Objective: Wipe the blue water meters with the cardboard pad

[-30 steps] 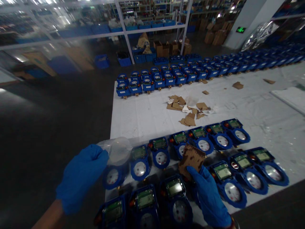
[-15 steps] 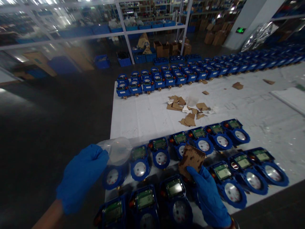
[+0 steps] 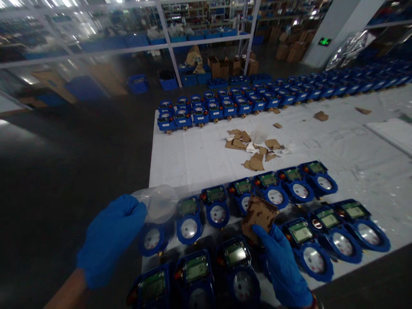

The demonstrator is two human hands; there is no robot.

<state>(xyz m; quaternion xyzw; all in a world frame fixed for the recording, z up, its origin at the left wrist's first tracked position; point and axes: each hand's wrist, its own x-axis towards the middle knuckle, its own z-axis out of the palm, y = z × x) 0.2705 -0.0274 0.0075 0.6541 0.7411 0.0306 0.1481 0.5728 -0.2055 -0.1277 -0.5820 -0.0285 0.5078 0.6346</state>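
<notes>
My left hand [image 3: 111,238], in a blue glove, is closed around the edge of a clear plastic piece [image 3: 158,202], holding it up just above the left end of the nearest rows of blue meters [image 3: 216,206]. My right hand [image 3: 283,268], gloved the same, pinches a brown cardboard piece [image 3: 258,213] by its lower edge, raised over the meters near the middle of the front rows. The meters lie face up on a white surface [image 3: 199,154], each with a small green screen above a round dial. Farther out on the surface a heap of cardboard scraps [image 3: 254,148] sits between my rows and a far row of meters [image 3: 212,109] along the back edge. Beyond that stand shelves [image 3: 174,40] with blue bins and boxes.
</notes>
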